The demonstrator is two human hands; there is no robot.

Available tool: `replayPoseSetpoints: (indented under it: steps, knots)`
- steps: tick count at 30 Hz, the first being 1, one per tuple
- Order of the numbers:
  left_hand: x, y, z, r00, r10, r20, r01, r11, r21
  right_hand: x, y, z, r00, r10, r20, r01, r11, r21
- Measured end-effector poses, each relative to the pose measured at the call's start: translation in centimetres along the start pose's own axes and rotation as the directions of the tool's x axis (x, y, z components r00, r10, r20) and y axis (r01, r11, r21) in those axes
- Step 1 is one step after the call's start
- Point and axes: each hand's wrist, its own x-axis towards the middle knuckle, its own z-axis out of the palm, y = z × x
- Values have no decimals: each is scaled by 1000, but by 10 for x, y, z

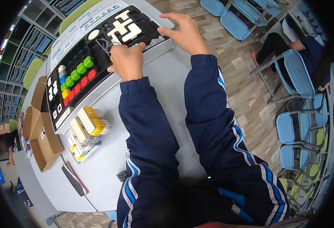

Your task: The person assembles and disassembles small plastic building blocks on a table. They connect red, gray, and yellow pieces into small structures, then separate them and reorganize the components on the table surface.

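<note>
A black parts tray [106, 60] in a white box lies across the far part of the table. Over its near edge, my left hand [127, 60] has its fingers curled down, beside a grey cable [104, 46]. The fingertips are hidden, so whatever they may hold is out of sight. My right hand [188, 35] is open at the tray's right end, thumb and fingers apart. Between the hands lie small grey pieces [154, 42], with white building pieces [127, 29] behind them. Green blocks [76, 72] and red blocks [79, 87] stand in rows at the tray's left.
Nearer me stands a cream, grey and yellow block stack [88, 127] on small packets. An open cardboard box [47, 146] and a dark pencil case [75, 178] are to the left. Printed sheets [73, 36] lie behind the tray. On the right, someone sits by blue chairs [298, 72].
</note>
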Motion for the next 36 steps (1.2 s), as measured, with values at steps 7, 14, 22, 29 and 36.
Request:
replayPoseSetpoints:
  steps: [7,14,22,29,36]
  knots:
    - [1,0,15,993,85,-82,-81,995,60,-9,-12,49,986,-34,-163,8,988,-157]
    - [4,0,11,995,87,-41,-83,992,90,-14,-1,64,985,125,-121,-142,980,-139]
    - [20,0,10,990,6,139,-28,987,155,-13,1,79,941,274,-197,-260,961,95]
    - [20,3,16,990,-6,140,-24,978,208,-9,10,79,918,211,-335,-190,977,94]
    - [18,1,13,993,-12,121,-17,971,238,-7,10,65,922,363,-138,-286,875,392]
